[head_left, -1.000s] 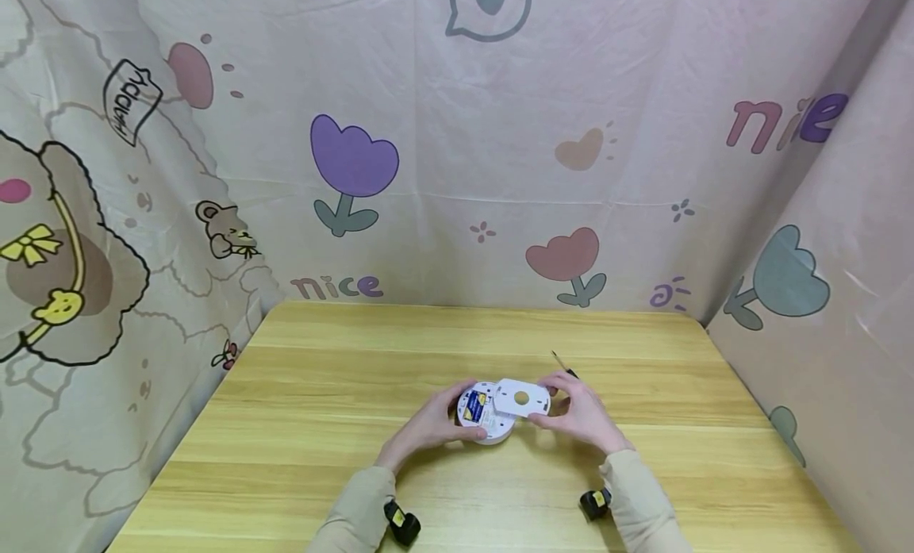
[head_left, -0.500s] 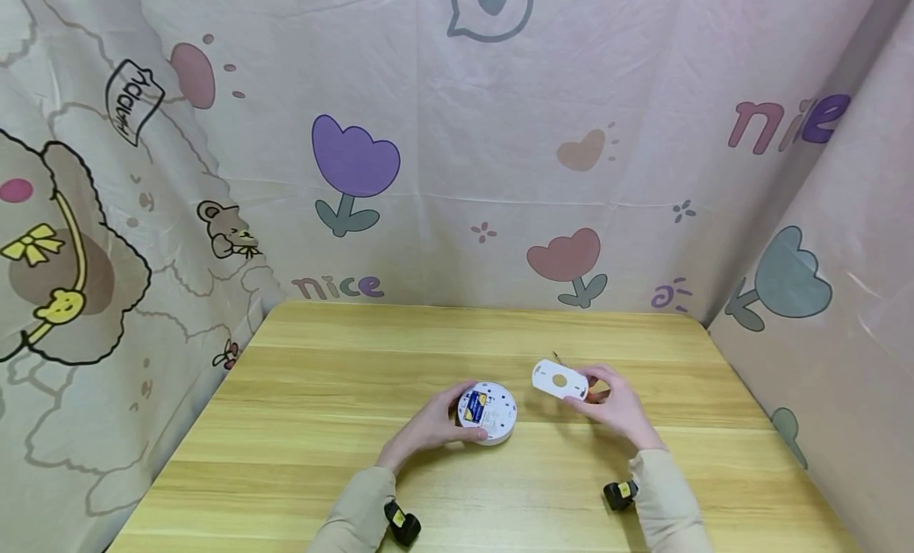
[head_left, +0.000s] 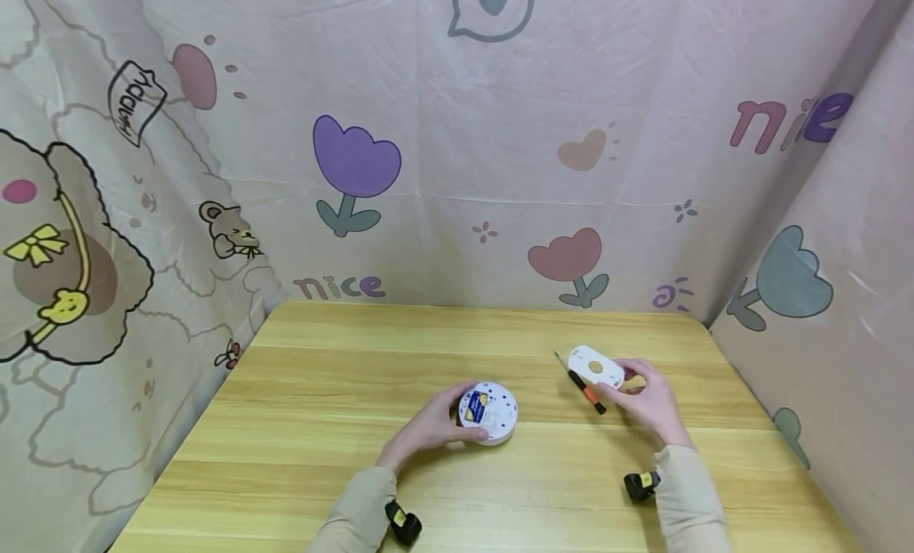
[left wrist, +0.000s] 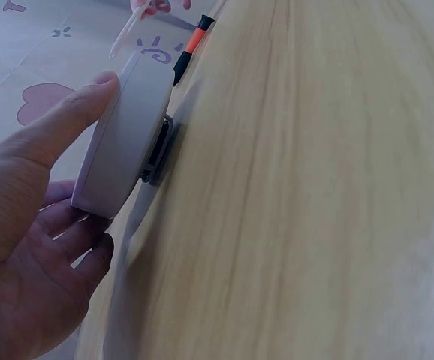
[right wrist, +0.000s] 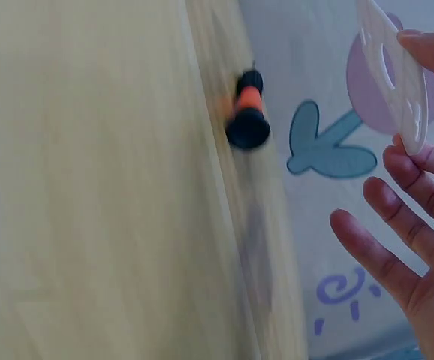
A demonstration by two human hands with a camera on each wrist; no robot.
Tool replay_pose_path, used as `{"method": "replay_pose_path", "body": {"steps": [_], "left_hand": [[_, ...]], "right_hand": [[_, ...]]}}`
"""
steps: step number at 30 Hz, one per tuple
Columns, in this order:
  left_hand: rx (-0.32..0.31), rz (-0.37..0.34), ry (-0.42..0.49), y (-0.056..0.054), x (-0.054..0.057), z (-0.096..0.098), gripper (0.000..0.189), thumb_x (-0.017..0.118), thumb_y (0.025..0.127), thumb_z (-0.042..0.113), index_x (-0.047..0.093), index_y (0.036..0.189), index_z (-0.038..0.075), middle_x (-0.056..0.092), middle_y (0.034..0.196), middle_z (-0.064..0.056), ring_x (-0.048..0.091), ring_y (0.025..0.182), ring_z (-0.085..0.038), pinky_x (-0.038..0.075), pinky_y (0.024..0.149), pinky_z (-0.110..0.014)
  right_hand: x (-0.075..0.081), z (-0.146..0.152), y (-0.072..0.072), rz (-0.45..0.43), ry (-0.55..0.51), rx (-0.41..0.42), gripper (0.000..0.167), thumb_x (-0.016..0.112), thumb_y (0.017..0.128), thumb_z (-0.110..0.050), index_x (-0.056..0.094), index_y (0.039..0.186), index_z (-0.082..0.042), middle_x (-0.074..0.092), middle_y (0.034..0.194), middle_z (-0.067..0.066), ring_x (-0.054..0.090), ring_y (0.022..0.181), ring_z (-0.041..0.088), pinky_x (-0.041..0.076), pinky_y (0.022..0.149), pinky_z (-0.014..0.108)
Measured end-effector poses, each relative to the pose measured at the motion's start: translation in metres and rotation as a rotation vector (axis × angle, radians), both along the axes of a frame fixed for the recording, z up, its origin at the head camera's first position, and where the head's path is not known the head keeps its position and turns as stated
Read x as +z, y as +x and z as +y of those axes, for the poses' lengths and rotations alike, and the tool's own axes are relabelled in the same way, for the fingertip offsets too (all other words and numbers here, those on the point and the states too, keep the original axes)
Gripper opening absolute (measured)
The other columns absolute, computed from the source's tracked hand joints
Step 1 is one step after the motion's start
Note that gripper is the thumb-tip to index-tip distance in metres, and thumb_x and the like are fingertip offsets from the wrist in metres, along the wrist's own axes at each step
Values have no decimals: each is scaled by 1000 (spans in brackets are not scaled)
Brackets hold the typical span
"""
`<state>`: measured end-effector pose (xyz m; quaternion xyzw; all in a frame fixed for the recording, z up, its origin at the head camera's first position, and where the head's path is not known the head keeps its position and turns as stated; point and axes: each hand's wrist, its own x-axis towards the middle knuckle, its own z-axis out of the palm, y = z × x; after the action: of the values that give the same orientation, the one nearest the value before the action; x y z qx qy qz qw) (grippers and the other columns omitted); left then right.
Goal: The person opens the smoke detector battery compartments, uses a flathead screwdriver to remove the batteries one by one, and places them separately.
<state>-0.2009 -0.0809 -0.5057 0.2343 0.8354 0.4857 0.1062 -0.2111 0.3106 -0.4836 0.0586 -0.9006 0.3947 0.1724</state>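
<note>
My left hand (head_left: 428, 428) grips a round white smoke detector (head_left: 501, 416) by its edge, thumb on the near side and fingers round the far side. Its face with small slots and a blue-and-yellow label points up. In the left wrist view, a dark part (left wrist: 157, 154) projects from the detector's underside, close over the table. My right hand (head_left: 653, 396) pinches a white mounting plate (head_left: 581, 359) at its right end; a round hole pierces its middle. The plate is held above the table, beside an orange-and-black screwdriver (head_left: 587, 392).
The screwdriver lies on the wooden table (head_left: 343, 394), its thin tip pointing away to the back left. A patterned curtain (head_left: 464, 140) stands behind the table and along both sides. Black wrist cameras (head_left: 403, 524) are strapped at both sleeves.
My right hand has lifted the mounting plate off the detector and carried it right and away, past the screwdriver, which now shows fully. My left hand and the detector stay in place.
</note>
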Motion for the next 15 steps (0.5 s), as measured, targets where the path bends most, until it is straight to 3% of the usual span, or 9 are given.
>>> {"method": "replay_pose_path", "body": {"steps": [6,12,15], "left_hand": [[2,-5,2,1,1,0,95,87,77,34,38,154,6,48,153,-20,50,139,-36,38,119,-57],[-1,7,-1,1,1,-1,95,87,78,34,38,154,5,48,153,-20,50,138,-36,39,118,-57],[-3,14,-1,1,1,0,95,87,77,34,38,154,5,49,153,-20,50,138,-36,39,118,-58]], "right_hand": [[0,17,-3,20,17,-54,51,87,77,-16,67,118,5,66,109,17,50,86,-4,57,68,14],[-1,31,-6,4,88,-92,53,88,76,-22,67,118,4,67,104,17,55,85,9,52,66,12],[0,36,-7,-28,144,-111,56,87,77,-29,67,120,1,68,103,16,56,87,17,45,68,17]]}}
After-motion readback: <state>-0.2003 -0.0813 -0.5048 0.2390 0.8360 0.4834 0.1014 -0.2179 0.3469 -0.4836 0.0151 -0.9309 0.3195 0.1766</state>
